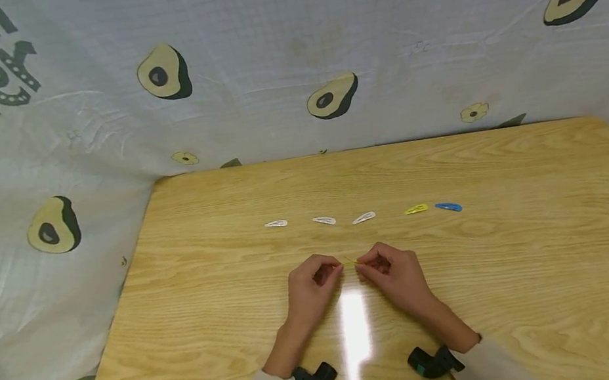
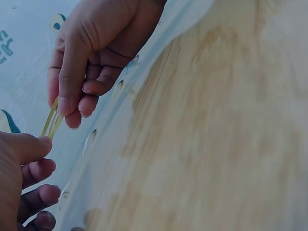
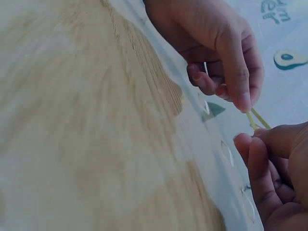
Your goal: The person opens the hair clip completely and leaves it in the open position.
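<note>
A yellow snap hair clip (image 2: pixel 50 120) is held between the two hands, its narrow strips standing apart in the right wrist view. My left hand (image 1: pixel 312 287) pinches one end between thumb and forefinger. The other end is pinched by the thumb and forefinger of my right hand (image 1: pixel 395 276). Beyond the hands a loose row of clips lies on the table: a white one (image 1: pixel 276 224), a second white one (image 1: pixel 324 220), a third white one (image 1: pixel 364 217), a yellow one (image 1: pixel 416 209) and a blue one (image 1: pixel 449 207). Fingertips cover the ends of the held clip.
The wooden table (image 1: pixel 531 260) spreads widely to both sides of the hands. A pale cloth (image 1: pixel 246 46) printed with avocados and lettering hangs behind its far edge and on the left. Light glares off the tabletop between the forearms.
</note>
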